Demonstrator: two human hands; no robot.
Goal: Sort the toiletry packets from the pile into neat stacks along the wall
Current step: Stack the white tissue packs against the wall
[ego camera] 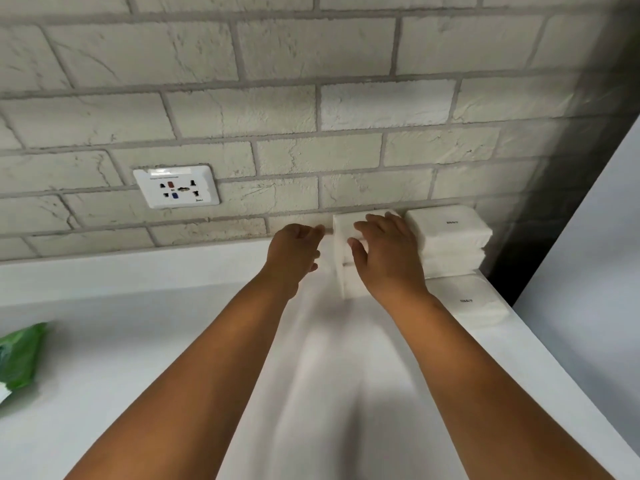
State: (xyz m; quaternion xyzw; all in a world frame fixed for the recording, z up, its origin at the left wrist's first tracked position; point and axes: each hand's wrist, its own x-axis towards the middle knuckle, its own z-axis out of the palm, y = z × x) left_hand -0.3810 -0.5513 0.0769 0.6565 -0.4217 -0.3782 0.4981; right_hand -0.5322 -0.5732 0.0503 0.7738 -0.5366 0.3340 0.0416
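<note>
Here, both hands are reaching toward the brick wall (311,109) at the back of the white surface (138,358). The right hand (388,258) is lying over a stack of white packets (344,233) that is standing against the wall, its fingers (367,225) curling over the top and its thumb pressing the near side, so it is gripping the stack. The left hand (294,251) is sitting just to the left of that stack with its fingers loosely curled; whether they are touching the packets, I cannot tell, since the picture is blurring there. Just to the right, a second stack of white packets (450,237) is resting against the wall, and a single white packet (467,299) is lying flat in front of it. A green packet (20,358) is lying well apart at the left edge, below a wall socket (176,185)
</note>
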